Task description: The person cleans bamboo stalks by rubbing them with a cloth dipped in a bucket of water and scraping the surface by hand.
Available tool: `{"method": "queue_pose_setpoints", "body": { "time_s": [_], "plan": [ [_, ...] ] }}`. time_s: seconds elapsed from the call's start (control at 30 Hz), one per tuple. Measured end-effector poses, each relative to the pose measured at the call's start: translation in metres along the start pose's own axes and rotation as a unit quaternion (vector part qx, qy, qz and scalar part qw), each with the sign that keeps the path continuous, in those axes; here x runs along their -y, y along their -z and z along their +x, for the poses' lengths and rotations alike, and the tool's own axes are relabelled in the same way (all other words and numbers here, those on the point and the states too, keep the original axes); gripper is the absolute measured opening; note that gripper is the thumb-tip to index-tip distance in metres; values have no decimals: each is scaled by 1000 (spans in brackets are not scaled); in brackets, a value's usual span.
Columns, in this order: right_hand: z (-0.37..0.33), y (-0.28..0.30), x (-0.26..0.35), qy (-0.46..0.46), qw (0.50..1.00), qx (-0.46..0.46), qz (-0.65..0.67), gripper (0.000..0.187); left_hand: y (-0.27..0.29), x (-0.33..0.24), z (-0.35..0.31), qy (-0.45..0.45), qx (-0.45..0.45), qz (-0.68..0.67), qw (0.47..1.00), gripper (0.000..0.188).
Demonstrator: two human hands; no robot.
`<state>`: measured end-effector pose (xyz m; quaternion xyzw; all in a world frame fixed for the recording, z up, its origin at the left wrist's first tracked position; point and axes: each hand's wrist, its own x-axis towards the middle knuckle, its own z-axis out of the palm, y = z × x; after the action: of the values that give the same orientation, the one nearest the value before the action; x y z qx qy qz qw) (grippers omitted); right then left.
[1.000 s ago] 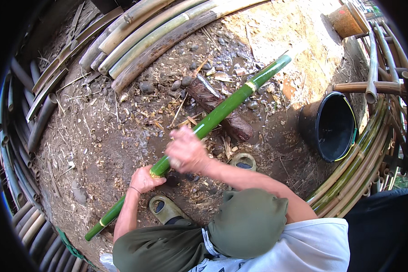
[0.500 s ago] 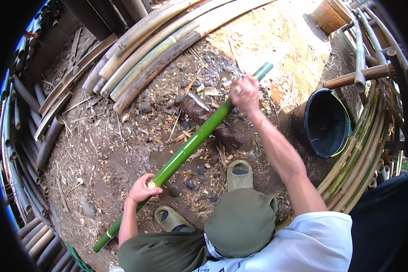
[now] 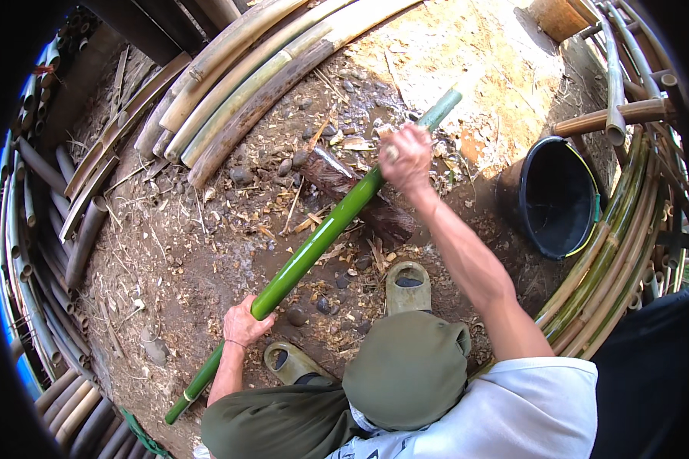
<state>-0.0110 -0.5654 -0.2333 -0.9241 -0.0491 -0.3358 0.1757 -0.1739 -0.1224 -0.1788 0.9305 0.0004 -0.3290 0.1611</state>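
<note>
A: Noting the green bamboo pole point(image 3: 318, 246) first. Taking mid-view as the clock centre, where is it lying?

B: It is slanting from 1 o'clock, its far end catching brighter light, through the centre and down to between 7 and 8. A pale ring is showing close to the lower end.

A: And the left hand point(image 3: 246, 323)?

B: It is sitting between 7 and 8 o'clock, fingers and thumb wrapping round the pole, leaving no visible gap.

A: The right hand point(image 3: 408, 159)?

B: At 1 o'clock, on the upper stretch of the pole, fingers curling in over it. Motion is blurring it, and a small pale patch is showing at the fingers. I cannot tell whether the hand is gripping the pole itself or some small object against it.

A: Beneath?

B: A dark log point(image 3: 389, 220) is lying crosswise near the centre, the pole passing over it. Contact: cannot tell.

A: Surroundings?

B: A black bucket point(image 3: 511, 187) is sitting near 3 o'clock, beside a bamboo bundle point(image 3: 608, 249). Several pale poles point(image 3: 246, 90) are lying at 11. The shoes, one point(image 3: 409, 294) between 4 and 5, the other point(image 3: 297, 367) between 6 and 7, are resting on chip-strewn ground point(image 3: 172, 268).
</note>
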Motion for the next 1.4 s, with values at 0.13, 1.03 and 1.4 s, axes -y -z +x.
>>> {"method": "queue_pose_setpoints", "body": {
  "time_s": [0.13, 1.03, 1.4],
  "plan": [
    [-76, 5, 145, 62, 977, 109, 173, 14, 11, 11, -1, 2, 75, -71, 995, 44],
    [-50, 288, -274, -618, 777, 91, 86, 26, -30, 218, -134, 168, 71, 101, 978, 58],
    [-108, 257, -270, -587, 569, 176, 549, 52, -10, 15, -43, 2, -9, 13, 1000, 73]
  ]
}}
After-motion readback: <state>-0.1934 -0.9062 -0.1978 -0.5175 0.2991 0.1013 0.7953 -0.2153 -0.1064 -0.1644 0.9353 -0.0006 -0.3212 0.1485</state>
